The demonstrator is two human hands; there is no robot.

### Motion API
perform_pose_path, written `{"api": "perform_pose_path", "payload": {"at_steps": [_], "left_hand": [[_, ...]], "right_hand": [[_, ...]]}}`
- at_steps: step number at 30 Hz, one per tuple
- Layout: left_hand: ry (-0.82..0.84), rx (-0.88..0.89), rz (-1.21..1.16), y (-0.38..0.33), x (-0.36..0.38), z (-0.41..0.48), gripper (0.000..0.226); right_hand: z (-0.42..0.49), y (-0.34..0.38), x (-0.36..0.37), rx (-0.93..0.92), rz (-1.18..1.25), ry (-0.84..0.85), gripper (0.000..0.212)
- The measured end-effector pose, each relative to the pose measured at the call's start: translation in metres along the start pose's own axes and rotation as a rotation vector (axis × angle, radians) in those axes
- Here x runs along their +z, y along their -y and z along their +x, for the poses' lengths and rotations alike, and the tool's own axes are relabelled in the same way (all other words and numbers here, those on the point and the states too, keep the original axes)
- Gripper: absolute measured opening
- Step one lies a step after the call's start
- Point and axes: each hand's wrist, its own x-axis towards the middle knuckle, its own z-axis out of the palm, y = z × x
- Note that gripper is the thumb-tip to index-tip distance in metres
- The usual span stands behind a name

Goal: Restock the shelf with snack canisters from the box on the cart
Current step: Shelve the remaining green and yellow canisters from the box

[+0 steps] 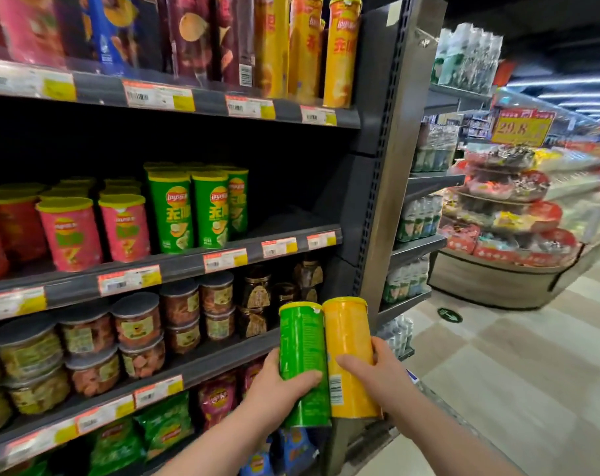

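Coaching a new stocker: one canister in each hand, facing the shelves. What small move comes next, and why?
Probably lift the left hand and its green canister to the bare stretch of the middle shelf, right of the green canisters standing there: same colour, open spot. The right hand holds the yellow canister meanwhile.

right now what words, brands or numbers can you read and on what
"Lay's": green canisters on the middle shelf.
"Lay's": tall yellow canister on the top shelf.
"29.8": yellow price sign down the aisle.
Too blurred: shelf price tags.
Too blurred: print on the held green canister and held yellow canister.
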Motion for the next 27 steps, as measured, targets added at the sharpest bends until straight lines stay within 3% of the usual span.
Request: {"api": "perform_pose_path", "payload": {"at_steps": [5, 10, 19, 27], "left_hand": [[0.01, 0.043, 0.013, -0.01, -0.02, 0.043, 0.084], [-0.035, 0.077, -0.003, -0.025, -0.031, 0.072, 0.07], [-0.228, 0.103, -0.081, -0.053, -0.047, 0.126, 0.055], [-0.489, 0.17, -0.097, -0.093, -0.033, 0.177, 0.065]], "right_hand": [[0.043, 0.015, 0.014, -0.008, 0.015, 0.018, 0.069], [0.084, 0.034, 0.022, -0.041, 0.031, 0.052, 0.067], [0.173, 0.076, 0.034, -0.155, 0.072, 0.248, 0.067], [0.268, 0.132, 0.023, -0.372, 0.056, 0.337, 0.075]]}}
